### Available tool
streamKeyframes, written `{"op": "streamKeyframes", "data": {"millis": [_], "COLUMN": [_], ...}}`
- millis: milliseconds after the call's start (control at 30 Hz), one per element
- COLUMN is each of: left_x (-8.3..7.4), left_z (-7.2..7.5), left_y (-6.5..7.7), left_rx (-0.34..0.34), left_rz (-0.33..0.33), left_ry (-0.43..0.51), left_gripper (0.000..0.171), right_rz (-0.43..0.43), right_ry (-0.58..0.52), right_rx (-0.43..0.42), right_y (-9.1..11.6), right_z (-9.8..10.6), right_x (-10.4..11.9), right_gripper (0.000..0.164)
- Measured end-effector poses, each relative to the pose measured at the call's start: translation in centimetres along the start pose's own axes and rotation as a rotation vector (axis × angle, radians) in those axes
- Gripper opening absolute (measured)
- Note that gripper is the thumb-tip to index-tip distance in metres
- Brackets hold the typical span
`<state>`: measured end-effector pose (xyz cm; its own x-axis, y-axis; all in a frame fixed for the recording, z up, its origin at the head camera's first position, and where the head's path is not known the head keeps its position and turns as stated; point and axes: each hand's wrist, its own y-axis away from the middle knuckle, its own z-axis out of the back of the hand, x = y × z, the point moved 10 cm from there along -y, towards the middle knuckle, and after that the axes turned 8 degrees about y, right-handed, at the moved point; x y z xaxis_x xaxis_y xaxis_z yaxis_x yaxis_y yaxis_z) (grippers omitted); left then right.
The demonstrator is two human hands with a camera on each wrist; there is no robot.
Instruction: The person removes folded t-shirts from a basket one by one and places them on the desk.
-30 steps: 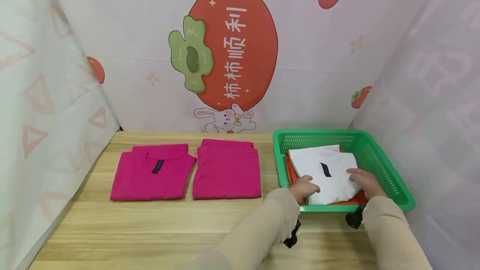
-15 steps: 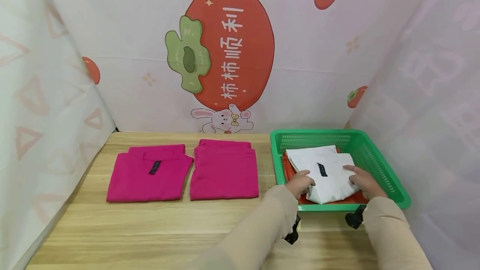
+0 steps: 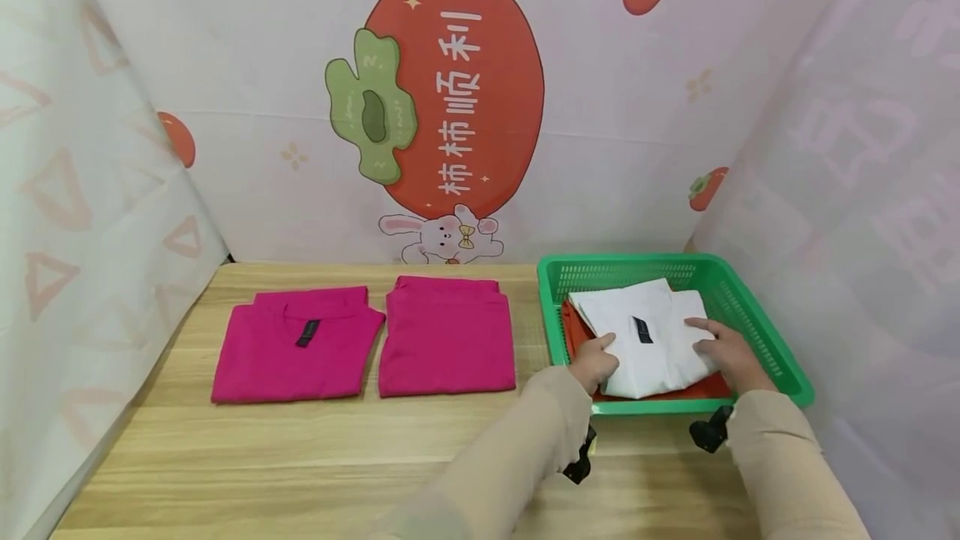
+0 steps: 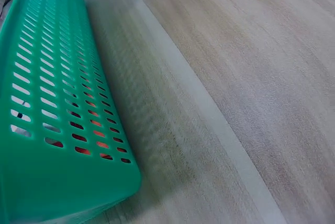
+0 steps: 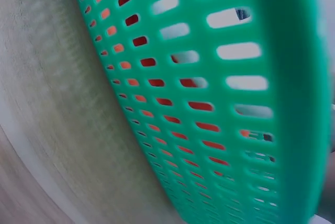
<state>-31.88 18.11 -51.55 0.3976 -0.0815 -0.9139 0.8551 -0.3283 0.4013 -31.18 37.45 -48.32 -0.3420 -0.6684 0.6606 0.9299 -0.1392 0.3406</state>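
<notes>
A folded white shirt [image 3: 652, 361] with a dark neck label lies on folded orange-red cloth [image 3: 705, 390] inside a green plastic basket [image 3: 652, 408]. My left hand [image 3: 595, 363] grips the shirt's left edge, its fingertips turned inward. At the opposite edge, my right hand [image 3: 735, 358] holds the cloth between thumb and forefinger, both of which show on top. The remaining fingers of both hands are mostly hidden. Each wrist view is filled mainly by the perforated basket wall [image 4: 57, 109], with orange and white cloth showing through the slots.
Two folded magenta garments lie side by side on the wooden table [image 3: 300, 457]: a shirt [image 3: 296, 369] with a black label, and a plain folded piece [image 3: 446, 352] nearer the basket. Printed fabric walls [image 3: 622, 107] enclose the back and sides, the right one close to the basket.
The white shirt has shifted slightly away from the basket's front rim and turned a little, its back corner now higher. Both hands moved with it, staying at its sides. The view drifted slightly.
</notes>
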Motion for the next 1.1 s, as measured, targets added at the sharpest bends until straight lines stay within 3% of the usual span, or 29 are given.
{"op": "streamKeyframes", "data": {"millis": [233, 400, 633, 867, 1100], "left_x": [-1.6, -2.7, -4.3, -5.4, -5.5], "left_z": [1.1, 2.0, 3.6, 5.1, 7.3], "left_y": [0.0, 0.6, 2.6, 5.3, 7.6], "left_rx": [-0.013, -0.007, -0.005, 0.029, 0.028], "left_rz": [-0.097, -0.140, -0.204, -0.259, -0.273], "left_ry": [-0.011, 0.003, 0.032, 0.052, 0.040], "left_gripper": [0.059, 0.055, 0.052, 0.045, 0.041], "right_rz": [0.040, 0.000, 0.080, 0.102, 0.183], "right_ry": [-0.016, -0.040, -0.114, -0.088, -0.082], "right_rx": [-0.077, -0.150, -0.154, -0.196, -0.235], "right_y": [-0.3, 0.1, 3.7, 6.1, 9.0], "right_z": [1.6, 2.3, 2.1, 2.0, 1.0], "right_x": [0.3, 0.2, 4.2, 5.6, 8.7], "right_gripper": [0.051, 0.049, 0.050, 0.050, 0.048]}}
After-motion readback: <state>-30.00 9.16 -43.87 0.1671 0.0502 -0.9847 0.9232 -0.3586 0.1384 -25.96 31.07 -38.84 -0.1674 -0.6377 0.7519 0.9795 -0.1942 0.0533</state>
